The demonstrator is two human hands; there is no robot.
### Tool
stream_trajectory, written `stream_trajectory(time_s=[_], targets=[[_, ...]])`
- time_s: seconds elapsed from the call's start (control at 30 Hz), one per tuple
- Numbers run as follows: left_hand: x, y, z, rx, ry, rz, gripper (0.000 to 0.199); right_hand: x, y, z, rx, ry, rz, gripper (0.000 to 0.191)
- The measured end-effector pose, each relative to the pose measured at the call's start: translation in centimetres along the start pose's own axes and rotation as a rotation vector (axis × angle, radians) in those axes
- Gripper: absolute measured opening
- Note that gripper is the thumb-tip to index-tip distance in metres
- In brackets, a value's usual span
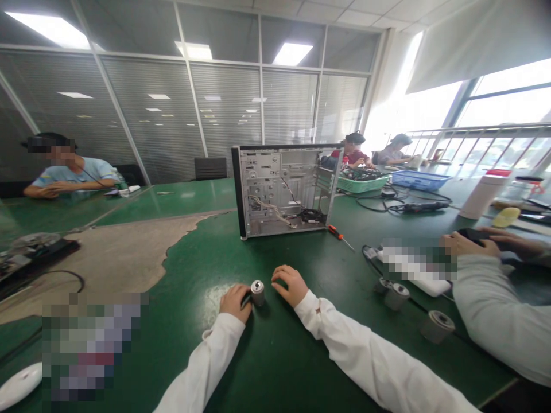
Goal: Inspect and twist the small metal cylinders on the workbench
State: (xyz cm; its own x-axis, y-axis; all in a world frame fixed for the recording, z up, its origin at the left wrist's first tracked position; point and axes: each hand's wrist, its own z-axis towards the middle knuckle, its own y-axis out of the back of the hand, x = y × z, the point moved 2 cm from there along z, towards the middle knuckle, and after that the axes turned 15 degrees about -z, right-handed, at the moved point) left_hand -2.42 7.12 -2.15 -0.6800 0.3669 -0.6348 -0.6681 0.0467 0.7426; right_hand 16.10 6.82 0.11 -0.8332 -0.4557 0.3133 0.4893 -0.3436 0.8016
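The cylinder (257, 295) stands upright on the green table (241, 344), slightly below the center of the frame. Its body is short, round and metallic grey, with a plain side wall. The top face is flat, brighter than the wall, and carries small dark marks at its middle; their exact form is too small to tell. The right side of the wall is in shadow.

The left hand (236, 301) is at the left side of the cylinder, fingers bent, with a dark gap between thumb and index finger. The fingertips are at the wall; whether they grip it cannot be told. The right hand (291, 285) is to the right of the cylinder and apart from it. Its fingers are loosely curved, the thumb is separated from them, and it holds nothing.

Three similar cylinders (438, 327) stand at the lower right of the frame, near a white power strip (437, 285). An open computer case (284, 189) stands upright above center, its inner metal and cables exposed. A screwdriver (336, 232) with an orange and black handle lies at the lower right corner of the case.
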Motion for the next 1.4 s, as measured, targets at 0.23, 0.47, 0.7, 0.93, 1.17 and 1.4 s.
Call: stream_trajectory(time_s=[0.23,0.47,0.7,0.93,1.17,1.4], targets=[[0.1,0.0,0.0,0.011,-0.004,0.011,0.032,-2.0,-0.9,-1.0,0.114,-0.018,-0.105,0.03],[-0.1,0.2,-0.1,0.03,0.005,0.008,0.033,0.2,0.4,-1.6,0.012,0.05,-0.072,0.036],[-0.4,0.1,-0.2,0.027,0.016,0.06,0.031,5.6,-0.4,-0.6,0.03,0.206,-0.072,0.04],[-0.2,0.1,-0.1,0.018,-0.013,0.04,0.03,4.7,2.3,-3.5,0.021,0.195,0.023,0.039],[0.0,-0.2,0.2,-0.016,-0.02,0.02,0.029,-1.7,9.3,-15.0,-0.041,-0.118,-0.143,0.047],[0.3,-0.3,0.3,-0.024,-0.063,0.011,0.029,-9.3,15.2,-25.6,-0.259,-0.729,-0.611,0.063]])
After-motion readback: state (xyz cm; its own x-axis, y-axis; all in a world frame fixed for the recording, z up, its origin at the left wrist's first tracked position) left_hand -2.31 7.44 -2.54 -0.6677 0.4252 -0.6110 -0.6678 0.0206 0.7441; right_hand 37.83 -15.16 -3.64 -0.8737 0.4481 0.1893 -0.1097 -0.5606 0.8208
